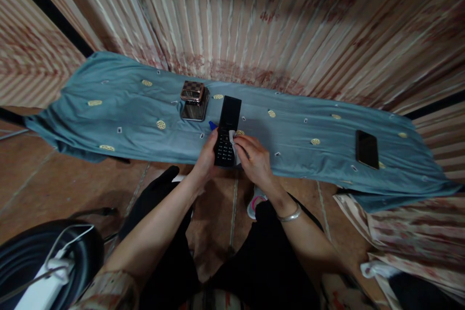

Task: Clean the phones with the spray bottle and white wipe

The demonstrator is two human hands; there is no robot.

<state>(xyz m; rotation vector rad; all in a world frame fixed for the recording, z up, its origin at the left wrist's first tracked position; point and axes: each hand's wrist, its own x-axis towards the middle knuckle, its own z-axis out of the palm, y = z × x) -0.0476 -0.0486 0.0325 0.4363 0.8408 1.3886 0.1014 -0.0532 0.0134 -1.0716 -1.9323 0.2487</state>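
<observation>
The left hand (206, 154) grips a black flip phone (227, 131) by its left edge, fingers curled round the lower half where the keypad sits, and holds it open and nearly flat over the near edge of a table covered in a blue-grey cloth (119, 106). The right hand (254, 157) is closed on a small pale wipe (233, 145) and presses it against the right side of the keypad, fingertips touching the phone. A silver bangle (290, 215) circles the right wrist. Just behind the left hand, a bit of a blue thing (212, 126) pokes out beside the phone; what it is cannot be told. Farther back on the cloth, to the left of the phone's upper half, stands a shiny metal box (195, 101) with a checkered lid raised. Well apart to the right, a dark smartphone (366, 149) lies flat, screen up, near the cloth's front edge. The cloth carries small yellow round motifs and tiny square marks. Striped curtains (276, 14) with reddish patterns hang behind the table. Below it lie brown floor tiles (65, 184), the person's dark-clad legs, and a white shoe (255, 205) with a pink trim. At the lower left sits a black round object (32, 252) with a white cable (60, 252) over it.
</observation>
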